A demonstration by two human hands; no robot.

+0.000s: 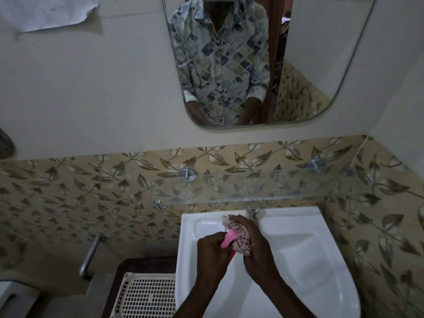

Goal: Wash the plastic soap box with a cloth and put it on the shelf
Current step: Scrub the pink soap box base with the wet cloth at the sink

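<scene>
Grips the pink soap box (pixel 226 241) in the left hand (pixel 214 252) over the white sink (pixel 302 253). Clutches a bunched patterned cloth (pixel 239 237) in the right hand (pixel 257 246), pressed against the box, just near of the glass shelf (pixel 263 188).

Single wide-angle view from a camera worn on the person's head, facing forward and tilted down over a white sink (pixel 298 237). The left hand (pixel 213 251) and right hand (pixel 259 246) are close beneath the lens, low in frame (straight edges bow near the borders). Further off, a glass shelf (pixel 298 187) and wall mirror (pixel 321 65) face the camera, filling the upper half.
</scene>
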